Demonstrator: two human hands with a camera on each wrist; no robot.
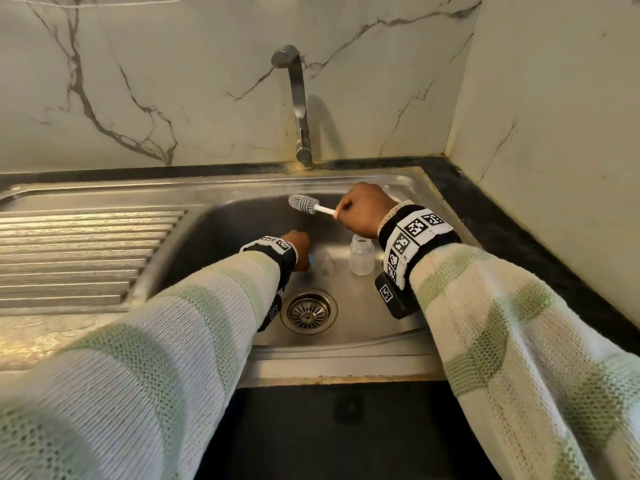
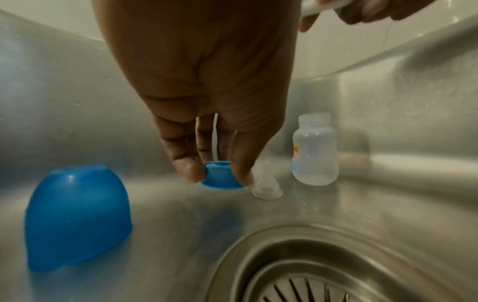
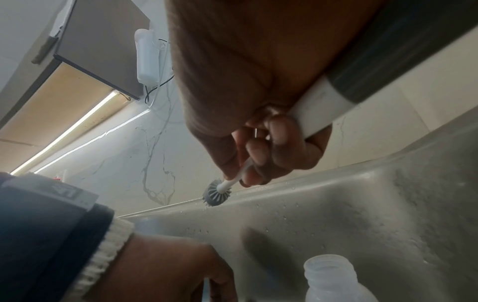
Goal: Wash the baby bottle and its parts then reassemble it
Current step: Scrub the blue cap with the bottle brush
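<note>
A clear baby bottle [image 1: 362,255] [image 2: 315,151] [image 3: 336,280] stands uncapped and upright on the sink floor. Beside it rests the clear nipple [image 2: 267,183] [image 1: 327,265]. My left hand [image 1: 300,249] [image 2: 220,175] reaches down and pinches the blue collar ring [image 2: 220,176] [image 1: 312,260], which sits on the sink floor. The blue dome cap [image 2: 77,216] stands mouth-down to its left. My right hand [image 1: 360,209] [image 3: 258,161] grips a white-handled bottle brush [image 1: 306,204] [image 3: 218,193] above the basin, with the grey bristle head pointing left.
The steel sink [image 1: 398,327] has a drain strainer [image 1: 309,311] [image 2: 336,275] near the front. A tap [image 1: 298,98] rises behind the basin. A ribbed draining board [image 1: 86,254] lies at the left, and marble walls stand behind and to the right.
</note>
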